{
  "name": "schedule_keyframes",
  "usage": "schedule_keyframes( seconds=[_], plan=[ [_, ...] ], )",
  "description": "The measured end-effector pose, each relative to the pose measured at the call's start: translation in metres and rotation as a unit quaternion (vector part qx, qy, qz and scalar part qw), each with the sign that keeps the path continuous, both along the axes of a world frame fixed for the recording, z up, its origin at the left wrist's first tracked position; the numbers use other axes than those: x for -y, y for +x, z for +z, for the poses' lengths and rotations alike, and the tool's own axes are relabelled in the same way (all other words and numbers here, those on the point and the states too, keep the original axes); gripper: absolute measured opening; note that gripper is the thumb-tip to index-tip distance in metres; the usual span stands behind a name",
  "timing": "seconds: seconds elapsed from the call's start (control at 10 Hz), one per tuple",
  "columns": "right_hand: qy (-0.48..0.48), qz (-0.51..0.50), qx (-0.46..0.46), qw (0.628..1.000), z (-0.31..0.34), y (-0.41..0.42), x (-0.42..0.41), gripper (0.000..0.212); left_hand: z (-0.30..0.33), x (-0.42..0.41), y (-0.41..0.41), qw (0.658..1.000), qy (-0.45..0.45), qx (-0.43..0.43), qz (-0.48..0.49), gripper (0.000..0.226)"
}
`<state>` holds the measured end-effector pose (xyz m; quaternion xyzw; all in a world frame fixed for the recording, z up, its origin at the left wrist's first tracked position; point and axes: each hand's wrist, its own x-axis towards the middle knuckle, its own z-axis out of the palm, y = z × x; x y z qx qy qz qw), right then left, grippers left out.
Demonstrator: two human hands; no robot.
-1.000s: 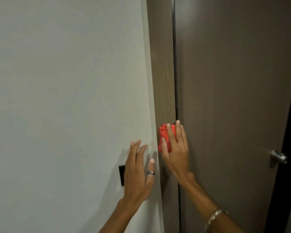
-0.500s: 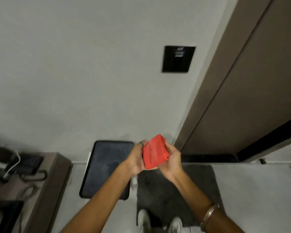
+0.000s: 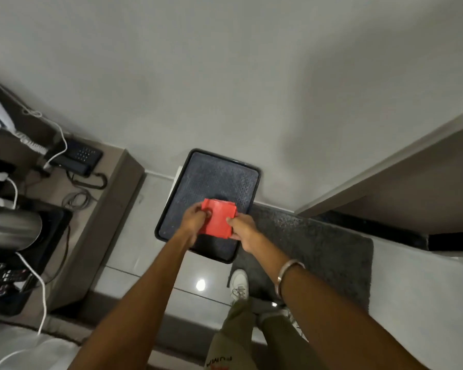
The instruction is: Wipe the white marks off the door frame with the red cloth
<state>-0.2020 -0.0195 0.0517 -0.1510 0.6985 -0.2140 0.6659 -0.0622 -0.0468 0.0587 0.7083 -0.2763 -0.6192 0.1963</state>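
The folded red cloth (image 3: 218, 219) is held flat between both hands, above a black tray. My left hand (image 3: 194, 220) pinches its left edge. My right hand (image 3: 243, 229) grips its right edge, a metal bangle on that wrist. The brown door frame (image 3: 385, 166) runs diagonally at the right, away from both hands. No white marks show on it from here.
A black tray (image 3: 211, 180) with a textured mat stands on the floor against the wall. A dark doormat (image 3: 318, 249) lies before the door. At the left, a low cabinet (image 3: 110, 209) carries a phone (image 3: 78, 158), a steel kettle (image 3: 11, 227) and cables. My shoes (image 3: 239, 285) are below.
The view has swung from the door frame down to the floor. The cloth left the frame and came into both hands, then lowered over the black tray.
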Motion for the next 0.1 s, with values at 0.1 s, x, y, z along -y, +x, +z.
schedule_keyframes(
  seconds=[0.1],
  plan=[
    [-0.033,0.022,-0.066,0.997,-0.018,0.0151,0.0236,0.037,-0.0159,0.016,0.0132,0.995,-0.066,0.075,-0.006,0.04]
  ],
)
